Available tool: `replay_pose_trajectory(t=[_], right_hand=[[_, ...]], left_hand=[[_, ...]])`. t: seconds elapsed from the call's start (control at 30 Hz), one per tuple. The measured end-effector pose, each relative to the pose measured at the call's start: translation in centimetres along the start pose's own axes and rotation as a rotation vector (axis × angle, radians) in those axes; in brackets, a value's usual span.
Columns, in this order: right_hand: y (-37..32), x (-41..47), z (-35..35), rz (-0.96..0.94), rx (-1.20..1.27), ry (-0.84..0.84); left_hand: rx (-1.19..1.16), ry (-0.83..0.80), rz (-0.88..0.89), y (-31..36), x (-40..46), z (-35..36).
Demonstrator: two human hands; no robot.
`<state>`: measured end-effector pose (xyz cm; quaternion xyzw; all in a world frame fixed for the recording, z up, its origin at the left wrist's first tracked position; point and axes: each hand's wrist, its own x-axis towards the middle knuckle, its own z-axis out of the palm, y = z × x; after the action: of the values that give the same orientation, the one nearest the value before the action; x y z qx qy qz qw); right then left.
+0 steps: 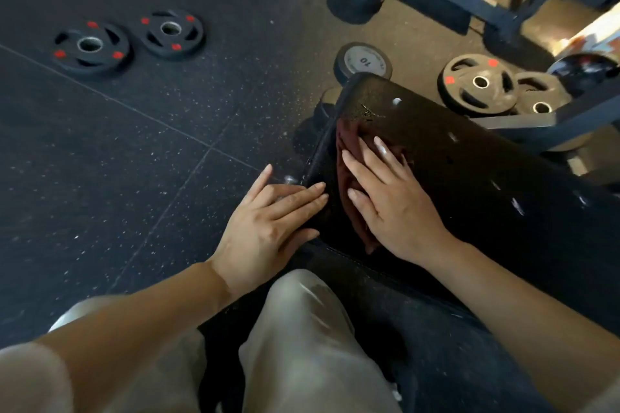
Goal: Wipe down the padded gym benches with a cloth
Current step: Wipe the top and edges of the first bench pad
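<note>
Head view. A black padded bench (469,178) is seen from above, running from the lower centre toward the upper right; small pale marks and tears are visible on its upholstery. A dark red cloth (349,157) is laid on the near left part of the back pad, close to its left edge. The right hand (389,198) is pressed flat on the cloth, fingers extended and spread, nothing being gripped. The left hand (268,228) is rested on the left edge of the pad, just beside the cloth, with fingers straight and the thumb tucked under the edge; it holds nothing. Both forearms are bare, and a knee in light trousers (302,329) is seen between them, against the seat pad.

The speckled black rubber floor (117,144) is shown at left, with two small weight plates (129,38) with red marks lying flat on it, well apart from the bench. Beyond the far end of the bench a dumbbell (364,60) marked 10 is seen, and to its right further plates (479,84) are stacked beside a metal frame (503,10).
</note>
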<state>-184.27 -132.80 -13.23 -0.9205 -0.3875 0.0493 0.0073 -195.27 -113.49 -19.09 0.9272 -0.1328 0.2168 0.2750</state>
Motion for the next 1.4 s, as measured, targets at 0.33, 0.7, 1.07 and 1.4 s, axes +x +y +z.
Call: replay_pose_trajectory(t=[0.33, 0.7, 1.07, 1.4], right_hand=[[-2.1, -5.6, 0.5, -0.157, 0.068, 0.108], [-4.0, -3.7, 0.0, -0.3, 0.105, 0.088], [-2.8, -4.4, 0.3, -0.276, 0.132, 0.083], [-2.7, -2.0, -0.2, -0.168, 0.021, 0.006]], left_hand=[[-0.054, 0.159, -0.021, 0.6, -1.3, 0.0], [0.128, 0.14, -0.151, 2.8, -3.4, -3.1], [0.182, -0.007, -0.114, 3.9, -1.0, -2.6], [0.12, -0.053, -0.031, 1.8, -0.2, -2.0]])
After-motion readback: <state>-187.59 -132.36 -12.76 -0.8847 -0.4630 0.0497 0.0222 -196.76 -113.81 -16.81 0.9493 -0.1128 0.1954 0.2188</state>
